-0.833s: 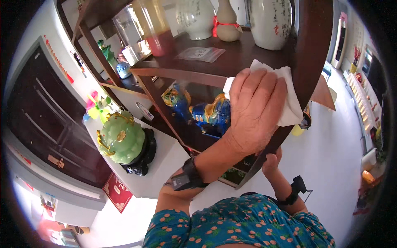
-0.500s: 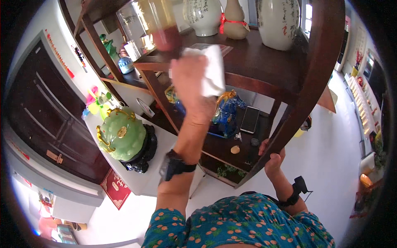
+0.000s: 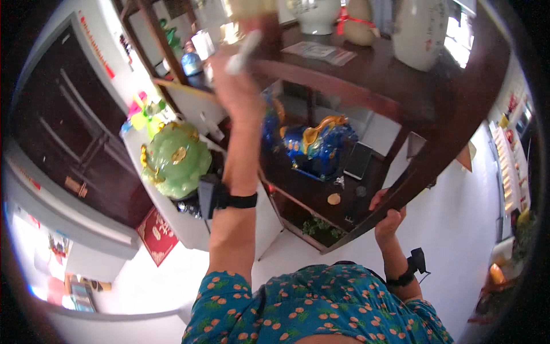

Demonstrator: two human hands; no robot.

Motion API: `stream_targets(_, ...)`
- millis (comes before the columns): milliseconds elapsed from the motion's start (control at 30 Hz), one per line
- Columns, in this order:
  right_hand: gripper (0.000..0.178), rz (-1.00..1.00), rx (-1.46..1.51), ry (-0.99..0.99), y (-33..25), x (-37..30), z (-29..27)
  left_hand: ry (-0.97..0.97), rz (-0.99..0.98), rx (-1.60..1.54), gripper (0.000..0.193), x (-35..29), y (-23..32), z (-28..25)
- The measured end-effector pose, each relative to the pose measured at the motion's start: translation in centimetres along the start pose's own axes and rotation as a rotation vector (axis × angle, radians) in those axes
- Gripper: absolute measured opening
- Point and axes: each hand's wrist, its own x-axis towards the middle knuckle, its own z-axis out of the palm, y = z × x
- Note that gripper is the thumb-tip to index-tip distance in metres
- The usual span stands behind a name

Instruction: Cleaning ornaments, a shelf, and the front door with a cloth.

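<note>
My left hand [image 3: 238, 86] is raised at the left front edge of the dark wooden shelf [image 3: 355, 92], closed on a white cloth [image 3: 243, 51] seen edge-on and blurred. Just above it stands a vase with a red base [image 3: 252, 20]. My right hand [image 3: 388, 215] grips the slanted dark post of the shelf lower down at the right. On the shelf below sit a blue and gold figurine [image 3: 318, 143] and a dark flat tablet-like slab [image 3: 358, 160].
White vases [image 3: 421, 28] and a flat card stand on the top shelf. A green gourd-shaped ornament [image 3: 175, 160] sits on a white cabinet at left, beside a dark wooden door [image 3: 69, 137]. A red mat lies on the white floor.
My left hand has swept left along the top shelf with the cloth, from the right part to the left front edge. My right hand stays on the post.
</note>
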Motion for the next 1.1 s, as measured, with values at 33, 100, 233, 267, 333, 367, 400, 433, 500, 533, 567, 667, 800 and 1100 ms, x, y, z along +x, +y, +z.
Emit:
stream_targets(33,0.041,-0.018,-0.03,0.019,-0.1,0.0,-0.4,-0.057,0.11,0.053,0.027,-0.3,1.2,0.6)
stream_targets(100,0.041,-0.005,-0.019,0.053,-0.1,0.1,-0.6,-0.134,0.232,-0.006,0.021,-1.3,3.6,2.0)
stream_targets(233,0.04,-0.001,-0.03,0.0,-0.5,0.2,-0.7,-0.249,0.272,-0.066,0.032,-3.1,10.4,2.5)
stream_targets(267,0.039,0.005,-0.008,0.022,-0.3,0.2,-0.6,-0.287,0.258,-0.118,0.037,-3.7,11.7,2.7)
stream_targets(333,0.04,0.039,-0.013,0.091,-0.1,0.2,-0.5,-0.283,0.25,-0.107,0.041,-4.8,13.7,4.0)
stream_targets(367,0.04,0.01,0.006,-0.013,0.3,0.3,-1.7,-0.342,0.255,-0.131,0.04,-5.4,14.9,4.4)
stream_targets(400,0.041,-0.023,0.022,-0.107,0.4,0.2,-2.4,-0.402,0.258,-0.166,0.04,-6.1,16.4,5.0)
stream_targets(433,0.041,-0.014,0.024,-0.116,0.6,0.1,-2.4,-0.357,0.297,-0.214,0.044,-6.6,17.8,5.4)
stream_targets(500,0.041,-0.413,-0.793,0.087,0.8,0.0,-2.3,-0.272,0.267,-0.264,0.053,-7.5,19.9,5.8)
stream_targets(533,0.041,-0.405,-0.797,0.077,0.7,-0.1,-2.1,-0.273,0.257,-0.256,0.053,-7.6,20.0,5.8)
stream_targets(567,0.042,-0.219,-0.478,0.122,0.7,-0.1,-1.8,-0.232,0.27,-0.289,0.053,-7.6,19.7,5.9)
stream_targets(667,0.043,0.017,-0.183,0.227,1.4,-0.3,-2.6,-0.267,0.309,-0.307,0.051,-7.5,18.5,5.3)
stream_targets(800,0.048,0.037,0.002,-0.115,2.4,0.4,-5.2,-0.464,0.496,-0.232,0.05,-9.1,16.7,3.1)
stream_targets(1100,0.042,-0.036,-0.046,-0.098,-0.4,0.4,-1.1,-0.909,0.185,0.482,0.063,-19.0,4.6,-10.9)
